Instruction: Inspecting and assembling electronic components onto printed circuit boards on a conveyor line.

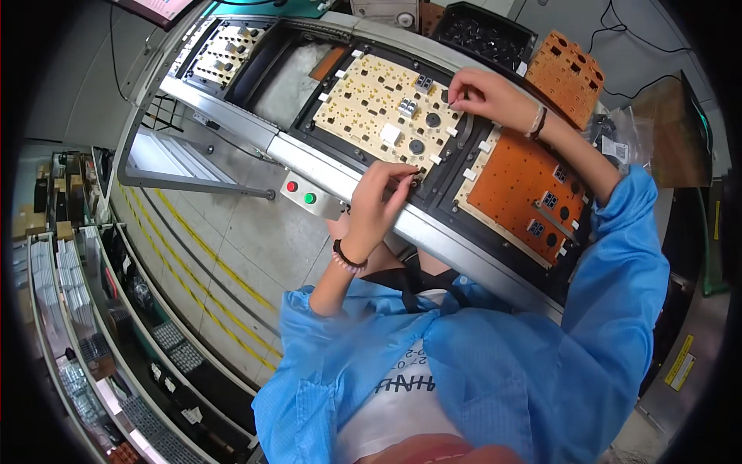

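In front of me a cream circuit board (352, 100) sits in a black carrier frame (305, 131) on the line. On it stand a white square part (390, 134), two small display blocks, one of them a grey block (408, 107), and round black parts, one a black disc (417, 146). My left hand (375, 205) is closed in a pinch at the board's near right corner. Over the far right edge my right hand (495, 99) pinches too, its fingertips close to the board. Whatever either hand holds is too small or hidden to make out.
Right of it lies an orange board (502, 182) with display blocks. Beyond stand a black bin (487, 39) of dark parts and an upright orange panel (564, 73). A control box (309, 193) with red and green buttons is on the near rail. Shelves (116, 325) stand at left.
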A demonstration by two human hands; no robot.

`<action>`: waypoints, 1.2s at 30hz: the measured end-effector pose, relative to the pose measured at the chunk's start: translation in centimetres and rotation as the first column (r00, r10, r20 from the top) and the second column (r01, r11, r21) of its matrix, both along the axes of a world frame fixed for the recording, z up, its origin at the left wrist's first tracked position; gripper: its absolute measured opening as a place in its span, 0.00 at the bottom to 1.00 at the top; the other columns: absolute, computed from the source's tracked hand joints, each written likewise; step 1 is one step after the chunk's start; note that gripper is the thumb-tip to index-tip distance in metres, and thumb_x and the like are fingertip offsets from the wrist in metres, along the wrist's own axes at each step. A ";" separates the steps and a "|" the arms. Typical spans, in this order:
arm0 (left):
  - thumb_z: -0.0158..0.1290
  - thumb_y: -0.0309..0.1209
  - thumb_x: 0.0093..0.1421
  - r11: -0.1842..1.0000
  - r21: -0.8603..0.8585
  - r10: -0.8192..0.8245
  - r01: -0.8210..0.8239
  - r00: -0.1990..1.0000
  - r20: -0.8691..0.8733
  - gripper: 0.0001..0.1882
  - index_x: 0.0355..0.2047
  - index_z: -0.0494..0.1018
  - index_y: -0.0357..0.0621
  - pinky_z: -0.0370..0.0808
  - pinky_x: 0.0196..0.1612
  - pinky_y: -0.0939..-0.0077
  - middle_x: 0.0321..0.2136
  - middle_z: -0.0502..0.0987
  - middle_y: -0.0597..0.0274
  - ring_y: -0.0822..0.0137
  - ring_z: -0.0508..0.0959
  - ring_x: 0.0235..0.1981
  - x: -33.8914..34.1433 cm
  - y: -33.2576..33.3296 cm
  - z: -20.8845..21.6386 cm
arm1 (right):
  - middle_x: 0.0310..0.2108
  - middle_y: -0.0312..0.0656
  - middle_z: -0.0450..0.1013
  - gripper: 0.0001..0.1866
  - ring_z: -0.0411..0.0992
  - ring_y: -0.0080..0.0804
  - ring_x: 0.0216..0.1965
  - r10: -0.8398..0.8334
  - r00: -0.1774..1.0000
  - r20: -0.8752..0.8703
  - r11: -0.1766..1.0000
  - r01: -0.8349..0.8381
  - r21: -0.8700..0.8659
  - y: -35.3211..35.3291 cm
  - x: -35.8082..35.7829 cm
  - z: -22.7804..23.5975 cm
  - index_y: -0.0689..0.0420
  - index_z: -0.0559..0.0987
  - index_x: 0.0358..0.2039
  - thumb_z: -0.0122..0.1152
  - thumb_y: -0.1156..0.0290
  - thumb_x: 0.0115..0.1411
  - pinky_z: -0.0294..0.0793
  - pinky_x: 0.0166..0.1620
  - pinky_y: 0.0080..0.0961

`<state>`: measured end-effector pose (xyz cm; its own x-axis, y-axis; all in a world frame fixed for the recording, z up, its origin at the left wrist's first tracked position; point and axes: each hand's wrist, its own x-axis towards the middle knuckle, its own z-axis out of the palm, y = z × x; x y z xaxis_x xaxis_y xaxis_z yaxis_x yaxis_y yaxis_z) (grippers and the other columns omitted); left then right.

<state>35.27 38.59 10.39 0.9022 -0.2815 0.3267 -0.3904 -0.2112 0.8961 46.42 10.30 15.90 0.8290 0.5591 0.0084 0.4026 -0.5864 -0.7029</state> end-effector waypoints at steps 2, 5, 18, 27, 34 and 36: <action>0.58 0.19 0.59 1.000 0.012 -0.007 0.007 1.000 -0.003 0.10 0.41 0.77 0.38 0.77 0.35 0.78 0.34 0.78 0.57 0.66 0.79 0.31 0.0 0.2 0.1 | 0.34 0.38 0.71 0.08 0.72 0.31 0.36 0.085 0.979 0.186 0.994 -0.069 -0.088 0.3 0.3 -0.7 0.55 0.75 0.38 0.64 0.71 0.60 0.72 0.39 0.29; 0.59 0.18 0.58 1.000 0.013 -0.013 0.013 1.000 0.001 0.10 0.41 0.77 0.38 0.77 0.35 0.78 0.33 0.78 0.57 0.66 0.79 0.31 0.5 0.3 0.1 | 0.36 0.41 0.67 0.07 0.71 0.42 0.40 0.228 0.898 0.376 0.961 -0.146 -0.234 0.6 1.2 -0.8 0.55 0.73 0.36 0.62 0.72 0.59 0.72 0.41 0.36; 0.59 0.20 0.58 0.986 0.084 -0.137 0.142 0.988 -0.066 0.09 0.39 0.78 0.39 0.75 0.39 0.74 0.34 0.78 0.58 0.62 0.78 0.36 1.9 1.6 0.2 | 0.36 0.34 0.74 0.12 0.73 0.17 0.37 -0.154 0.974 -0.166 0.988 0.157 0.008 -0.8 2.5 -1.8 0.56 0.73 0.46 0.59 0.65 0.67 0.74 0.40 0.16; 0.62 0.24 0.54 0.879 0.467 -0.247 0.098 0.931 0.269 0.11 0.38 0.79 0.46 0.73 0.42 0.66 0.34 0.77 0.61 0.57 0.75 0.37 4.8 1.7 1.5 | 0.50 0.43 0.77 0.16 0.76 0.27 0.53 0.050 0.838 -0.543 0.907 0.189 0.375 -1.8 1.2 -0.5 0.62 0.72 0.55 0.55 0.69 0.70 0.78 0.55 0.20; 0.63 0.26 0.52 0.767 0.639 -0.296 0.063 0.918 0.265 0.12 0.38 0.77 0.46 0.73 0.41 0.65 0.34 0.75 0.60 0.57 0.75 0.38 4.8 2.0 2.2 | 0.35 0.35 0.78 0.10 0.77 0.18 0.38 -0.007 0.859 -0.512 0.960 0.150 0.238 -0.1 -0.3 -0.4 0.59 0.76 0.46 0.56 0.68 0.70 0.78 0.42 0.14; 0.62 0.27 0.52 0.760 0.648 -0.292 0.055 0.919 0.264 0.12 0.38 0.77 0.46 0.73 0.41 0.65 0.34 0.75 0.60 0.57 0.75 0.38 5.0 2.1 2.2 | 0.29 0.31 0.74 0.08 0.72 0.16 0.30 0.013 0.943 -0.333 0.976 0.060 0.208 1.3 -0.9 -0.2 0.58 0.76 0.45 0.57 0.72 0.68 0.73 0.37 0.16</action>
